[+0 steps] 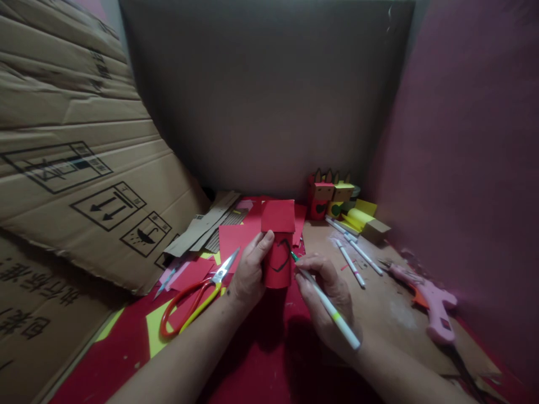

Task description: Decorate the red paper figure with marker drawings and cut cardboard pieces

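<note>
My left hand [249, 270] is closed around the side of a red paper tube [278, 276], which stands upright with a square red flap [278, 216] at its top. A dark heart outline is drawn on the tube's front. Between the fingers of my right hand [325, 289] is a white marker [330, 310] with a yellow-green band. Its green tip meets or nearly meets the right side of the heart. A pair of scissors [191, 300] with red and yellow handles lies left of my left hand, blades partly spread.
Finished-looking paper figures [323, 193] with ears stand at the back right, beside a yellow tube [362, 219]. Several white markers [350, 264] lie on a cardboard sheet [400, 314] near a pink glue gun [438, 306]. Cardboard strips [202, 227] lie behind the scissors; a large carton [84, 140] rises at left.
</note>
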Action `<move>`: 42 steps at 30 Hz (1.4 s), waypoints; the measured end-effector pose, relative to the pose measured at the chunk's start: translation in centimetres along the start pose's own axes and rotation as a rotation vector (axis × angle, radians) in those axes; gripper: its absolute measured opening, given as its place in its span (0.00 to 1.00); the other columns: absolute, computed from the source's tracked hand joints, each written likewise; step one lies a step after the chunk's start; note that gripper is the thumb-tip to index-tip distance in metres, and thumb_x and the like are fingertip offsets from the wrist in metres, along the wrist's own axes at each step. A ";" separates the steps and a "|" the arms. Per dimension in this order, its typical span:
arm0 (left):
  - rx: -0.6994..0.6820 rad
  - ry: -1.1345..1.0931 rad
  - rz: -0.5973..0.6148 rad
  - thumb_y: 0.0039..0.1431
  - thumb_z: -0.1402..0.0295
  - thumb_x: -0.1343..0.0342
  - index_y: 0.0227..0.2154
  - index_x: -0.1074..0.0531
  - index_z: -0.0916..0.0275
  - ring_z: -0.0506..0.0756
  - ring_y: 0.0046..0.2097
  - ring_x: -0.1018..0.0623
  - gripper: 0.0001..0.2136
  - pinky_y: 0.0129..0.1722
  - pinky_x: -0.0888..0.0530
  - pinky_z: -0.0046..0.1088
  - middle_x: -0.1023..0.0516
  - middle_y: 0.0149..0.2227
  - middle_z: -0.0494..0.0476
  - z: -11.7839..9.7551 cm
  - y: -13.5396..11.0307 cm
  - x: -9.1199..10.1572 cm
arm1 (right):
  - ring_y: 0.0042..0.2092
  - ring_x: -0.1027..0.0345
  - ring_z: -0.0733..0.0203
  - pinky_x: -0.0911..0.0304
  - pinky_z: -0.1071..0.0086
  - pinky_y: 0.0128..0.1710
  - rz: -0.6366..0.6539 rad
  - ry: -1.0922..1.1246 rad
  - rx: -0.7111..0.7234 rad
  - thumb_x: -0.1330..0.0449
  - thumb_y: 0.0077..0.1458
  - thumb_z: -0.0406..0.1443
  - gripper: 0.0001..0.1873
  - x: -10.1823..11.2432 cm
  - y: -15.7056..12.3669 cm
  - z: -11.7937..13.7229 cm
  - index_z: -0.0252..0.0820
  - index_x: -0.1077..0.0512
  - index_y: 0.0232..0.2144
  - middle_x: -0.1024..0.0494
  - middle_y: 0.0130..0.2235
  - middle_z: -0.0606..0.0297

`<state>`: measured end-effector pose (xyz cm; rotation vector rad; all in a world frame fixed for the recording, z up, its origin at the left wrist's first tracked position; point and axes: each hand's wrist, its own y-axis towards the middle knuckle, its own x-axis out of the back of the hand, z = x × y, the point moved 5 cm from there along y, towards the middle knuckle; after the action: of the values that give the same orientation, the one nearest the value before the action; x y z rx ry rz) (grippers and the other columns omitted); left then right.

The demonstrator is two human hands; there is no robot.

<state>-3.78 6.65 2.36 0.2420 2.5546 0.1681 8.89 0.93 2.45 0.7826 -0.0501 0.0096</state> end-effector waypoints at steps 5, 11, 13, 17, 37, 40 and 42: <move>0.006 -0.004 -0.016 0.56 0.55 0.40 0.40 0.25 0.62 0.53 0.31 0.27 0.16 0.32 0.31 0.29 0.24 0.30 0.53 -0.2 0.0 -0.2 | 0.37 0.35 0.63 0.38 0.69 0.37 0.005 -0.003 0.011 0.47 0.62 0.29 0.10 0.0 0.0 0.0 0.48 0.33 0.43 0.31 0.37 0.67; -0.012 0.025 0.026 0.59 0.56 0.42 0.38 0.25 0.61 0.52 0.30 0.27 0.14 0.31 0.32 0.28 0.25 0.29 0.52 -0.2 -0.2 -0.4 | 0.37 0.35 0.62 0.38 0.68 0.37 0.008 -0.031 0.011 0.47 0.62 0.30 0.10 0.1 0.0 0.1 0.48 0.33 0.44 0.30 0.38 0.65; -0.007 0.019 0.027 0.58 0.56 0.41 0.38 0.25 0.62 0.52 0.30 0.27 0.13 0.31 0.32 0.28 0.25 0.29 0.52 -0.1 -0.2 -0.4 | 0.37 0.35 0.62 0.37 0.68 0.37 0.004 -0.025 0.022 0.47 0.62 0.30 0.10 0.1 0.1 0.1 0.48 0.33 0.44 0.30 0.38 0.65; 0.006 -0.030 -0.021 0.56 0.57 0.39 0.37 0.25 0.62 0.50 0.28 0.29 0.13 0.30 0.33 0.26 0.26 0.28 0.51 -0.2 -0.1 -0.2 | 0.39 0.34 0.60 0.36 0.66 0.39 0.012 0.014 0.046 0.47 0.62 0.30 0.10 -0.1 0.1 0.2 0.48 0.33 0.43 0.31 0.38 0.64; 0.019 -0.051 -0.017 0.56 0.56 0.38 0.36 0.25 0.63 0.49 0.27 0.30 0.14 0.28 0.32 0.24 0.26 0.27 0.50 -0.2 -0.1 -0.1 | 0.38 0.37 0.64 0.39 0.70 0.38 0.020 0.056 0.035 0.48 0.62 0.27 0.10 -0.2 0.0 0.3 0.47 0.33 0.42 0.32 0.38 0.67; 0.018 -0.042 -0.018 0.55 0.56 0.38 0.36 0.26 0.63 0.49 0.27 0.30 0.15 0.29 0.32 0.24 0.27 0.27 0.50 -0.2 0.0 -0.1 | 0.38 0.37 0.64 0.39 0.70 0.39 0.025 0.047 0.043 0.48 0.62 0.28 0.11 -0.2 0.0 0.4 0.47 0.33 0.42 0.32 0.37 0.67; 0.018 -0.032 -0.005 0.55 0.55 0.39 0.36 0.26 0.63 0.49 0.29 0.29 0.15 0.31 0.32 0.24 0.26 0.29 0.51 -0.1 -0.1 -0.1 | 0.39 0.36 0.64 0.40 0.70 0.40 0.024 0.028 0.040 0.48 0.62 0.28 0.10 -0.1 0.0 0.5 0.47 0.33 0.43 0.31 0.37 0.67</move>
<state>-3.75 6.54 2.49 0.2435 2.5256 0.1384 8.79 0.60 2.76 0.8222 -0.0323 0.0441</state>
